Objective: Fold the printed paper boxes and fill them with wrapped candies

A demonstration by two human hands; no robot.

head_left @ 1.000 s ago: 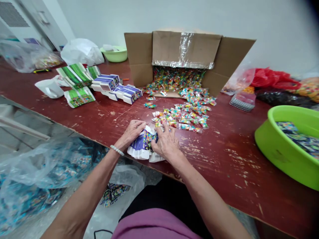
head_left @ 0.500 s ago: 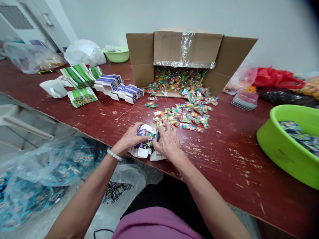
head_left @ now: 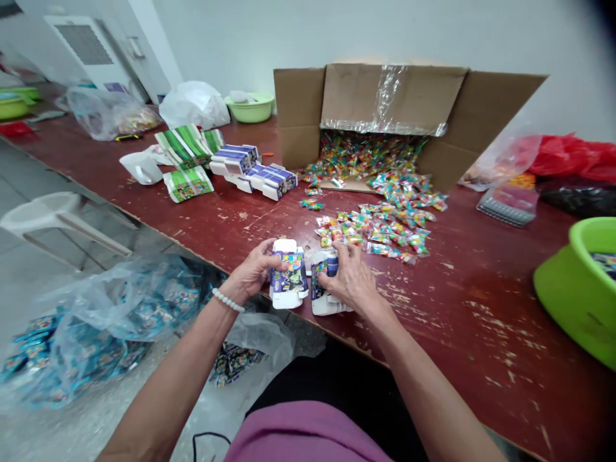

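My left hand (head_left: 256,269), with a white bead bracelet on the wrist, grips a small purple printed carton (head_left: 290,273) by its left side. White end flaps stick out at its top and bottom. My right hand (head_left: 351,276) is closed around a second purple carton (head_left: 323,279) close beside it, partly hidden under the fingers. Both cartons are at the table's front edge, a narrow gap between them. Just beyond my right hand lies a spread of small wrapped candies (head_left: 380,224), spilling from a large cardboard box (head_left: 394,99).
Stacks of green cartons (head_left: 188,183) and purple cartons (head_left: 267,179) lie back left near a white mug (head_left: 141,168). A bright green tub (head_left: 572,289) stands at the right. Plastic bags of blue packets (head_left: 163,295) and a white stool (head_left: 62,215) are on the floor, left.
The two cartons have come apart, my right hand shifting right with one while my left keeps the other. The view has turned slightly left.
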